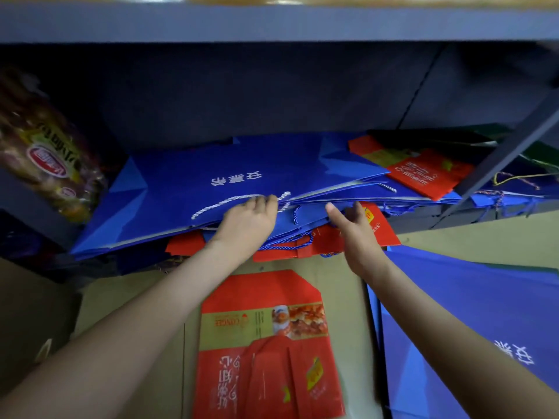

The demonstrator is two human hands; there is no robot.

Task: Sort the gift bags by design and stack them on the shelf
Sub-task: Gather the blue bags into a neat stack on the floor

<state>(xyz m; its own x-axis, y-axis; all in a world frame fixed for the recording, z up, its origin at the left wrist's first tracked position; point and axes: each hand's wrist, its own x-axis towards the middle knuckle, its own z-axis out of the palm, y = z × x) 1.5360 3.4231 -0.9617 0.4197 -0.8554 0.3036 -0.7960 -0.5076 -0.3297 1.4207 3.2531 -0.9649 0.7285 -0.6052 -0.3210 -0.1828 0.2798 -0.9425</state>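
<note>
Blue gift bags [242,176] lay stacked on the shelf [242,95] at 12 o'clock; the left hand [248,220] curled its fingers over the top bag's edge, while the right hand [354,229], at 1 o'clock, apparently slid fingers between bags, grip unclear.

Deep gap open above the blue bags [242,167] (under the upper shelf [272,22]); snack pack [45,146] crowds the left.

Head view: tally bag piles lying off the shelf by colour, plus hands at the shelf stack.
Red gift bag pile on the cardboard: 1
Blue gift bag pile at right: 1
Hands at the shelf's blue bag stack: 2 (left hand, right hand)
Total: 4
</note>
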